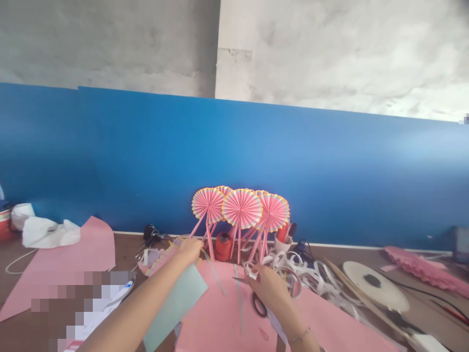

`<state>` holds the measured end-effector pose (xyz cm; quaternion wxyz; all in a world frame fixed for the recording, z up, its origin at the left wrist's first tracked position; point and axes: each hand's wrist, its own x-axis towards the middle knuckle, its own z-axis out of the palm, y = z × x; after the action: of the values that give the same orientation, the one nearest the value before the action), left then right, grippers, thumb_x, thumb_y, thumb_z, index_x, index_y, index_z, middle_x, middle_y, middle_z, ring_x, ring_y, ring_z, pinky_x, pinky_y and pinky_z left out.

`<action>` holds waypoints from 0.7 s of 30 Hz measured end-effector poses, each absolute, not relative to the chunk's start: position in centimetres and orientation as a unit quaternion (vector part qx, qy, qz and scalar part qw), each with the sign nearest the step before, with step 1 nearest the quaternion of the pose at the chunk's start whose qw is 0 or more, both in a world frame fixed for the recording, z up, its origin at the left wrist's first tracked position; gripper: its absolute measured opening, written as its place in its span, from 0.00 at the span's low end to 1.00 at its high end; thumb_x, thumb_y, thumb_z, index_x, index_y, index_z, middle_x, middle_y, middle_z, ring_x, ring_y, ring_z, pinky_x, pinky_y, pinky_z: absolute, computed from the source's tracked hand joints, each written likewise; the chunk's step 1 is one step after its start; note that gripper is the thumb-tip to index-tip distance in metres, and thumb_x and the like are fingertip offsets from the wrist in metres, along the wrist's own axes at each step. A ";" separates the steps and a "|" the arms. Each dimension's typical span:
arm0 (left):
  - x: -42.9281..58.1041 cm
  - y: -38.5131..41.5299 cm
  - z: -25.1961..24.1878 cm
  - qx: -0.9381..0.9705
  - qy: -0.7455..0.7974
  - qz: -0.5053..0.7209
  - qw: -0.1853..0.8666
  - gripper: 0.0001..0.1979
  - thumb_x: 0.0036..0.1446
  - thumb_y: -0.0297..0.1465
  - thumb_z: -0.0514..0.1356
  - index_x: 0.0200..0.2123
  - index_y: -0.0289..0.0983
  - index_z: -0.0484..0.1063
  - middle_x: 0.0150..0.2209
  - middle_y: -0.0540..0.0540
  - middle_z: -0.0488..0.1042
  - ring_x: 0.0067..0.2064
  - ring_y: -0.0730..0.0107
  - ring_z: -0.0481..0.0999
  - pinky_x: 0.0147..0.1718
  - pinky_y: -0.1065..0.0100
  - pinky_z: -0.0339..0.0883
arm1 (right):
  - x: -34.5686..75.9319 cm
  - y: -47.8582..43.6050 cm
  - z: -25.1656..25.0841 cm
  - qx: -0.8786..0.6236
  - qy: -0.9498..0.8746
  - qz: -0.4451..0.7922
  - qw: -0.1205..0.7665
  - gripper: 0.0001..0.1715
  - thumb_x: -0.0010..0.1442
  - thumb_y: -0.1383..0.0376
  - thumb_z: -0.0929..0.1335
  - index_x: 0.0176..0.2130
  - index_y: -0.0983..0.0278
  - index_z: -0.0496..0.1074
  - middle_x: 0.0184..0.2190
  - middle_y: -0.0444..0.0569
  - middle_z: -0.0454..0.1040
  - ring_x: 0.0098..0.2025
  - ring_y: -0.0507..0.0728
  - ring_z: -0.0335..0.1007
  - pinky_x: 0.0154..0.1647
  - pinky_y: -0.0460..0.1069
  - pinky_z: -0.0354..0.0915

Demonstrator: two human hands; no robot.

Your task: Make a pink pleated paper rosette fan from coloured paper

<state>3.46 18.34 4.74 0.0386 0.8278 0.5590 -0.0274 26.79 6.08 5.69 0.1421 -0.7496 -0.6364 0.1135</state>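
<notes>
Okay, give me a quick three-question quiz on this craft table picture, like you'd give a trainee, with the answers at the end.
1. True or false: the paper fans stand propped against a blue wall.
2. Which tool is in the right hand? A) scissors B) a stapler C) a hole punch
3. Fill in the blank: the left hand is by the lower ends of the fans' thin pink ____.

Key: 1 true; 2 A; 3 sticks.
</notes>
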 end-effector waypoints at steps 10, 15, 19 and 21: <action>3.7 19.2 5.0 0.844 0.532 -0.068 0.019 0.15 0.61 0.35 0.58 0.50 0.37 0.67 0.50 0.43 0.70 0.46 0.62 0.73 0.43 0.56 0.70 | 26.9 6.1 5.7 -0.752 -0.636 0.111 0.134 0.14 0.56 0.61 0.64 0.40 0.64 0.74 0.38 0.53 0.78 0.42 0.63 0.74 0.36 0.50 0.60; 4.0 18.4 7.0 0.837 0.543 -0.067 -0.011 0.16 0.61 0.35 0.58 0.50 0.36 0.67 0.50 0.42 0.70 0.46 0.62 0.74 0.43 0.56 0.70 | 27.2 5.9 5.6 -0.749 -0.642 0.097 0.136 0.15 0.57 0.62 0.64 0.42 0.66 0.74 0.38 0.56 0.78 0.41 0.63 0.74 0.36 0.50 0.61; 3.7 16.0 9.1 0.825 0.563 -0.034 -0.044 0.16 0.61 0.35 0.58 0.50 0.35 0.67 0.49 0.42 0.71 0.45 0.62 0.74 0.43 0.55 0.70 | 26.8 5.5 6.5 -0.735 -0.655 0.081 0.154 0.14 0.57 0.65 0.64 0.39 0.67 0.75 0.35 0.57 0.78 0.40 0.63 0.74 0.37 0.50 0.61; 3.2 14.0 10.0 0.820 0.569 -0.008 -0.058 0.12 0.61 0.32 0.57 0.46 0.34 0.69 0.47 0.43 0.72 0.46 0.61 0.73 0.44 0.55 0.69 | 25.9 5.1 7.2 -0.708 -0.680 0.079 0.172 0.12 0.58 0.66 0.63 0.38 0.65 0.75 0.36 0.54 0.77 0.42 0.61 0.73 0.40 0.49 0.62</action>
<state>3.17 13.99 9.96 -0.0577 0.8201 0.5693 -0.0080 25.94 5.06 7.21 0.1717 -0.7081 -0.6803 0.0792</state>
